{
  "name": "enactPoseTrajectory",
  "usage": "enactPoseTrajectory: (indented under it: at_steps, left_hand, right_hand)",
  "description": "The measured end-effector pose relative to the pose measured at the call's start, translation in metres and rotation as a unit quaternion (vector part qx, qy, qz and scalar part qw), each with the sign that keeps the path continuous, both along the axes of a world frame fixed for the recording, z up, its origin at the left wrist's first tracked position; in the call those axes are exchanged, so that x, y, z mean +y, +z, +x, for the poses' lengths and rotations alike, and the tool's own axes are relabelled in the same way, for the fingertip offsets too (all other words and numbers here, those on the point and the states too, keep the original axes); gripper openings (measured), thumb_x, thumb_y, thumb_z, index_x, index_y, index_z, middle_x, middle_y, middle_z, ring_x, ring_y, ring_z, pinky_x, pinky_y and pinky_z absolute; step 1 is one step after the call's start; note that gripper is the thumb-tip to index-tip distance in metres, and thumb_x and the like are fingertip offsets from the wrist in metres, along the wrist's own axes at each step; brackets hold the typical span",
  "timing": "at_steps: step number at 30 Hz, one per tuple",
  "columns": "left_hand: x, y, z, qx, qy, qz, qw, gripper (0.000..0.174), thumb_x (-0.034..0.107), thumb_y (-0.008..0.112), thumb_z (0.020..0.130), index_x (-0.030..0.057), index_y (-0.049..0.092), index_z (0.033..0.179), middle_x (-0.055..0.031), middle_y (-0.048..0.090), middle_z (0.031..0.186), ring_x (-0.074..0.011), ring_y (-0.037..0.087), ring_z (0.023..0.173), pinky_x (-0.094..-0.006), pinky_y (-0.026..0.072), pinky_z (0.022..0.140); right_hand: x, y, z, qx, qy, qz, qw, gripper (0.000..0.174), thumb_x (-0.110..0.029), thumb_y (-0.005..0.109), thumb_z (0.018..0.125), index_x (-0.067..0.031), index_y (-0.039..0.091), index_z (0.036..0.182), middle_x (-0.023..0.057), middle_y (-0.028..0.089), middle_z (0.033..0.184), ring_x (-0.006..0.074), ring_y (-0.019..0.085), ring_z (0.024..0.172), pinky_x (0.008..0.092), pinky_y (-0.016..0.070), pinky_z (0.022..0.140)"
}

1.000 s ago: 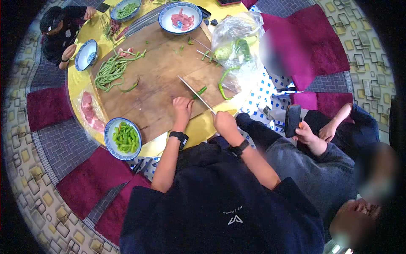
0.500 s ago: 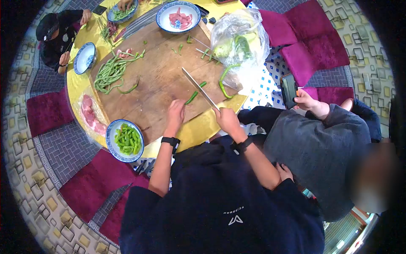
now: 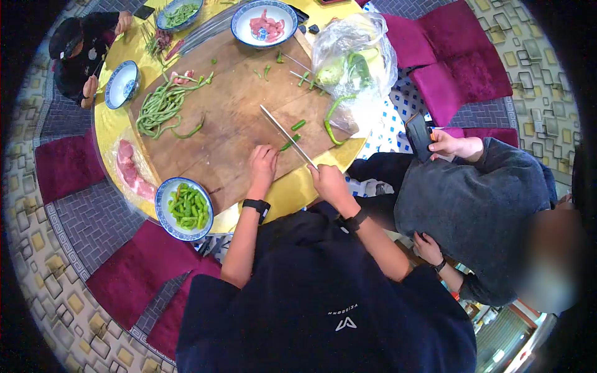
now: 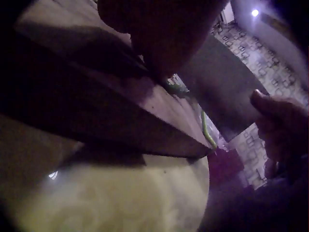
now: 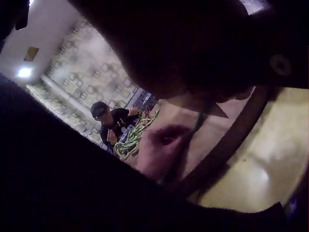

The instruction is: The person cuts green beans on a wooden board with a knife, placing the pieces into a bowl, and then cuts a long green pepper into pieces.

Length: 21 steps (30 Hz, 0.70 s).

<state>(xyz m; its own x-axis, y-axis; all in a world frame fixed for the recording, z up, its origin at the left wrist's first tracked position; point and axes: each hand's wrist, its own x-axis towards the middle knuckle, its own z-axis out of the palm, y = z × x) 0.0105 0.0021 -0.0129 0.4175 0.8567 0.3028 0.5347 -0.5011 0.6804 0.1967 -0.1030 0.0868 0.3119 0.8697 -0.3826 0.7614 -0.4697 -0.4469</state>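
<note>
My right hand grips a cleaver, whose blade stands on edge over the near right part of the wooden cutting board. The blade crosses a green pepper. My left hand rests on the board just left of the blade, its curled fingers holding the pepper's near end. Beyond the blade lies a cut pepper piece. In the left wrist view the broad cleaver blade stands right beside my left fingers, which partly hide the pepper.
Long green beans lie on the board's left. A bowl of cut green peppers stands near left; a bowl of meat stands at the back. A plastic bag of vegetables is at right. One seated person holds a phone.
The cleaver has lifted and come back down across the pepper, and a cut piece now lies apart beyond the blade. My left hand shifted slightly. The person at right lowered the phone slightly.
</note>
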Motion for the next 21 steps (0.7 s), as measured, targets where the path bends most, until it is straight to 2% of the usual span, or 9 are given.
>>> enactPoseTrajectory:
  at_steps: [4,7,10,16,21]
  left_hand:
    - [0.002,-0.010,0.003,-0.027,-0.001,-0.017,0.999,0.014,0.003,0.076,0.078,0.0040,0.072,0.091,-0.0109,0.066,0.106,-0.0317,0.061,0.100,-0.0429,0.0515,0.086]
    - [0.004,0.008,0.004,0.026,0.031,0.068,0.997,0.017,0.002,0.074,0.079,0.0062,0.073,0.095,-0.0121,0.064,0.106,-0.0330,0.060,0.107,-0.0438,0.0500,0.092]
    - [0.008,0.002,0.001,0.006,0.011,0.061,0.998,0.018,0.001,0.073,0.079,0.0071,0.073,0.097,-0.0126,0.063,0.112,-0.0349,0.059,0.110,-0.0454,0.0497,0.093]
    - [0.011,-0.014,-0.013,-0.050,-0.047,-0.024,0.997,0.020,0.000,0.072,0.080,0.0029,0.072,0.100,-0.0144,0.068,0.106,-0.0333,0.063,0.101,-0.0419,0.0520,0.088]
    - [0.007,0.004,-0.011,-0.071,-0.004,-0.044,0.997,0.018,0.002,0.075,0.081,0.0009,0.072,0.099,-0.0147,0.069,0.098,-0.0333,0.064,0.094,-0.0419,0.0533,0.082]
  right_hand:
    - [0.006,-0.010,-0.008,-0.027,0.014,-0.014,0.999,0.050,-0.039,0.059,0.100,0.0037,0.071,0.078,0.0308,0.067,0.076,0.0481,0.068,0.071,0.0539,0.0571,0.068]
    - [0.009,-0.022,-0.013,-0.044,0.016,-0.024,0.999,0.049,-0.038,0.061,0.099,0.0040,0.070,0.075,0.0305,0.066,0.074,0.0476,0.067,0.070,0.0538,0.0558,0.067]
    - [0.008,-0.026,-0.014,-0.056,0.013,-0.020,0.998,0.050,-0.037,0.062,0.099,0.0046,0.069,0.074,0.0306,0.065,0.072,0.0477,0.067,0.069,0.0536,0.0550,0.066]
    - [0.005,-0.021,-0.004,-0.035,0.003,0.023,0.999,0.051,-0.038,0.062,0.099,0.0054,0.068,0.073,0.0304,0.064,0.069,0.0481,0.066,0.066,0.0531,0.0549,0.064]
    - [-0.003,0.004,-0.010,-0.005,-0.016,0.043,0.999,0.048,-0.035,0.062,0.100,0.0055,0.068,0.075,0.0311,0.064,0.070,0.0489,0.065,0.067,0.0539,0.0537,0.065]
